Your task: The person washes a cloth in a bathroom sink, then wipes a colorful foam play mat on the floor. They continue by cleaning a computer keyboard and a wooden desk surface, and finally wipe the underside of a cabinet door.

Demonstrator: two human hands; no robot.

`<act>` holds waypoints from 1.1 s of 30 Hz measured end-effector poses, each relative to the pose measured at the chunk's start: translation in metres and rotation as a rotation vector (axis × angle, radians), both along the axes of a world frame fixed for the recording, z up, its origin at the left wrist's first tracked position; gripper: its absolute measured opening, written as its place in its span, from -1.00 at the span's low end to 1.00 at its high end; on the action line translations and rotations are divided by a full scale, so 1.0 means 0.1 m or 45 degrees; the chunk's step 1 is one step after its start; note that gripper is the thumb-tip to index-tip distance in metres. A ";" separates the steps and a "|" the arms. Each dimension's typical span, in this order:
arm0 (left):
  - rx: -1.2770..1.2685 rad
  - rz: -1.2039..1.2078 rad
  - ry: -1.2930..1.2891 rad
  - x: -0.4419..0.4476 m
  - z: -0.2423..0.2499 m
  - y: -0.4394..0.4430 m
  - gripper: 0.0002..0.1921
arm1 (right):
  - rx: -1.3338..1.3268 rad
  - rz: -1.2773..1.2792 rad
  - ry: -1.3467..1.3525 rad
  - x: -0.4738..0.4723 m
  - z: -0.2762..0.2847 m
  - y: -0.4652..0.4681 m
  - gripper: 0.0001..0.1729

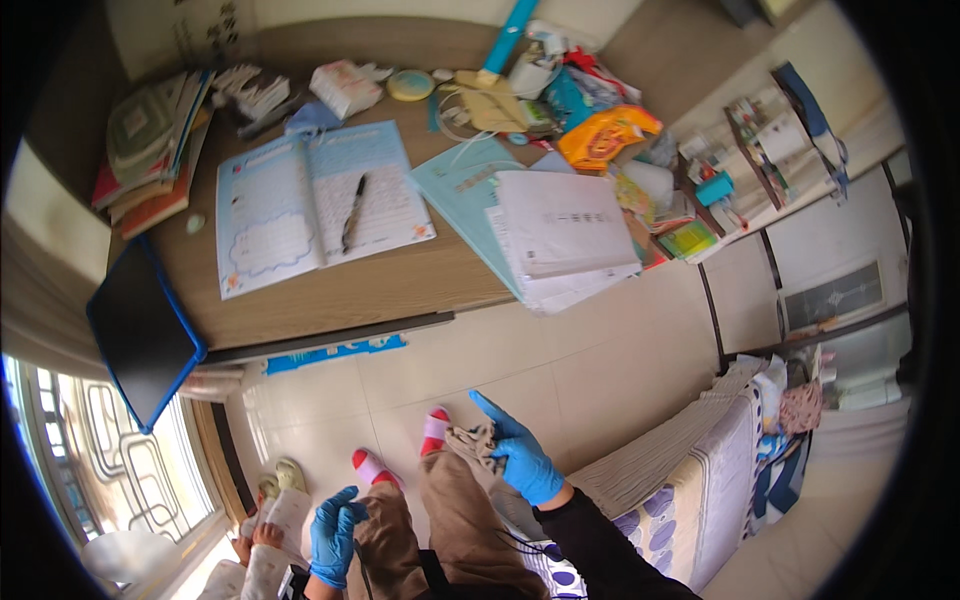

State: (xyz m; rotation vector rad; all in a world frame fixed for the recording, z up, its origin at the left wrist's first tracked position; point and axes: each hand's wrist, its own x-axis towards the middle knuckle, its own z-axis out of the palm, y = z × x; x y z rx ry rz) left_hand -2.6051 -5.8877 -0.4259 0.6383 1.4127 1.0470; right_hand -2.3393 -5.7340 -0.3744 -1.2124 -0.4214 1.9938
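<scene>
My right hand [525, 459], in a blue disposable glove, grips a crumpled greyish-brown cloth [475, 445] above the floor, its index finger stretched out past the cloth. My left hand [334, 534] wears a matching glove and hangs beside my left leg. Its fingers are loosely bent and apart, with nothing seen in them. Before me stands a wooden desk [375, 294]. On it lies an open workbook [274, 202] with a black pen [354, 212] across its right page. Stacked papers [566, 225] and a teal folder [465, 199] reach over the desk's front edge.
Books [166, 206] bearing a lidded container [139, 127] stand at the desk's left, near a blue-framed dark tablet [146, 330]. An orange packet [607, 139] lies among clutter at the right. Another person's hands [268, 535] show at lower left. A bed [675, 510] stands right.
</scene>
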 end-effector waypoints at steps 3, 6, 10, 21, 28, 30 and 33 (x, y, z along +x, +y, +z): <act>-0.018 -0.122 0.041 0.16 0.13 -0.02 -0.59 | -0.022 -0.177 0.087 0.34 0.16 -0.25 -0.05; -0.006 -0.268 -0.060 0.30 0.15 0.03 -0.60 | 0.071 -0.251 0.168 0.65 0.28 -0.44 -0.04; -0.165 -0.177 -0.160 0.34 -0.26 0.67 -0.47 | 0.161 -0.337 0.308 1.26 0.46 -0.57 -0.06; -0.249 0.645 -0.802 0.73 -0.72 3.16 0.05 | 0.247 -0.833 0.132 3.32 0.90 -0.99 -0.15; 0.210 1.170 -0.724 1.36 -0.48 3.28 -0.09 | 0.134 -1.019 0.050 4.16 0.90 -1.20 -0.09; 0.269 1.174 -0.720 1.35 -0.52 3.34 -0.11 | 0.189 -1.009 0.051 4.29 0.87 -1.20 -0.11; 0.327 1.263 -0.778 1.30 -0.59 3.39 -0.18 | 0.156 -1.008 -0.011 4.42 0.80 -1.13 -0.12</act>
